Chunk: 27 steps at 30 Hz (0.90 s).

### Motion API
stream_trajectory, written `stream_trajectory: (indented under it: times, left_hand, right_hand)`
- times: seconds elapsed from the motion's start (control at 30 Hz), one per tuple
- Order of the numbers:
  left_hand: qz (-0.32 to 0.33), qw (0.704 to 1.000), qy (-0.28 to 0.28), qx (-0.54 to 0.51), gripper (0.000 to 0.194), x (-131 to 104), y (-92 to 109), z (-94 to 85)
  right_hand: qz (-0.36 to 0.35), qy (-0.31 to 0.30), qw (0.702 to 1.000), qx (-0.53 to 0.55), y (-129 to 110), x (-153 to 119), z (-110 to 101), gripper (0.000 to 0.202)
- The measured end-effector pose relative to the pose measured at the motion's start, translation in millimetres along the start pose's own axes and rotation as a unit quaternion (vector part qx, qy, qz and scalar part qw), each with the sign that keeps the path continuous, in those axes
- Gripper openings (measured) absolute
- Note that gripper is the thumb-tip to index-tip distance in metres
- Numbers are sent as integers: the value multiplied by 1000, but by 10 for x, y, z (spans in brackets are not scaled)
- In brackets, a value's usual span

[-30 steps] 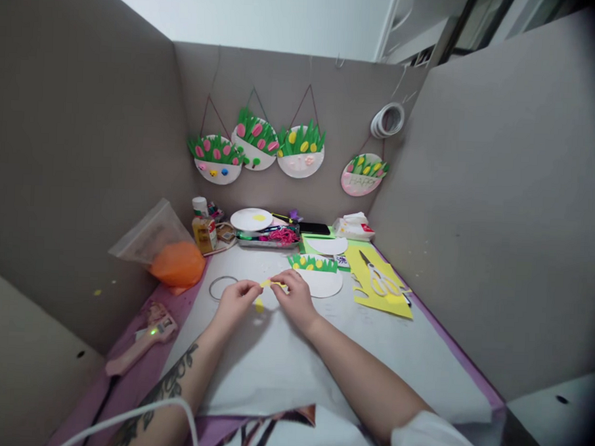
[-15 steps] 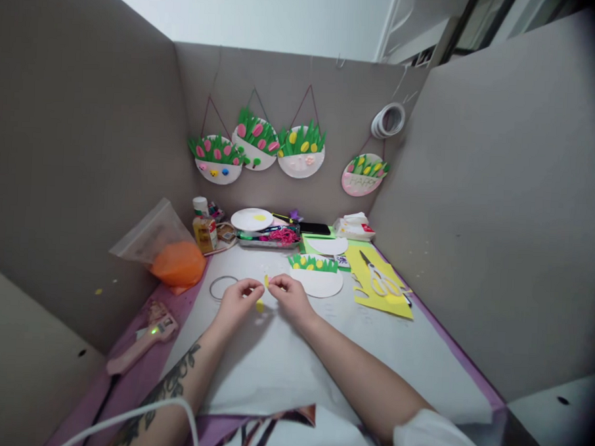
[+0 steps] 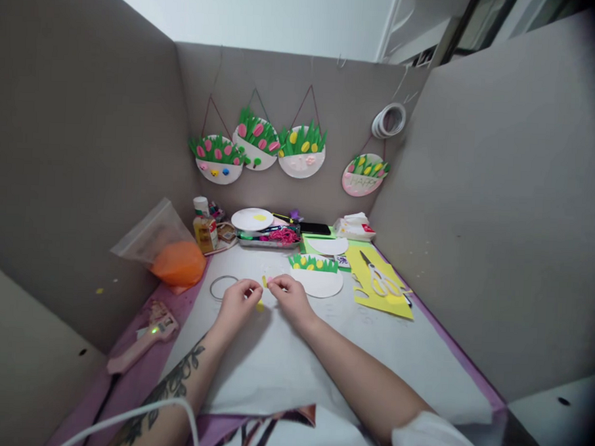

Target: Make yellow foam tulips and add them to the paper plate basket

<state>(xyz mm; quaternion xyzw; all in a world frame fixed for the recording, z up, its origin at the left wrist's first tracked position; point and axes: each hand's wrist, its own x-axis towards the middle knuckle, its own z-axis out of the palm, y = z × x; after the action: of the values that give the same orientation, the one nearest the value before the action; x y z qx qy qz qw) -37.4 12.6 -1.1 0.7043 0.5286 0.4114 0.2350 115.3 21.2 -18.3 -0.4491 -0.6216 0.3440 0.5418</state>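
Observation:
A small yellow paper piece [image 3: 264, 281] is pinched between the fingertips of my two hands above the white table cover. My left hand [image 3: 243, 299] is closed at its left side, thumb against fingers. My right hand [image 3: 290, 297] is closed in a pinch at its right side. Just below the fingertips lies another yellow paper scrap [image 3: 259, 307]. Beyond my right hand rests a half-covered white paper plate [image 3: 319, 283] with green paper grass and yellow flowers along its upper part. A thin dark ring [image 3: 212, 286] lies left of my left hand.
White-handled scissors [image 3: 384, 283] lie on a cut yellow sheet [image 3: 390, 308] at right. A glue gun [image 3: 141, 348] with a lit green light and a bag of orange material [image 3: 177, 265] are at left. A tray [image 3: 269, 243] of supplies stands behind. Finished plates [image 3: 300, 165] hang on the back panel.
The yellow piece has tilted slightly and shifted a little left between my fingertips. Both hands stay almost in the same place.

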Motion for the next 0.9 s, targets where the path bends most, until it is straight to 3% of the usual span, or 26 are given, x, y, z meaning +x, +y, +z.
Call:
stream_trajectory:
  times: [0.17,0.4,0.53,0.7,0.83,0.9]
  left_hand:
    - [-20,1000,2,-3,21,-4,13,-2]
    - [13,1000,-8,6,16,-10,35,-15]
    - [22,999,-36,-6,15,-22,13,6]
    - [49,997,-58,9,17,-25,-5,9]
    - [26,999,-1,39,21,21,-82,-45]
    - [7,997,-22,67,21,30,-136,-58]
  right_hand:
    - [43,-25,998,47,-31,-6,6,18]
    - [104,-47,992,61,-13,-2,29,17]
    - [34,-17,999,20,-64,3,-11,20]
    - [-67,-27,996,-49,-137,30,-99,5]
    - [-40,25,998,-38,-80,127,-210,10]
    - [-16,50,998,-23,-47,203,-260,10]
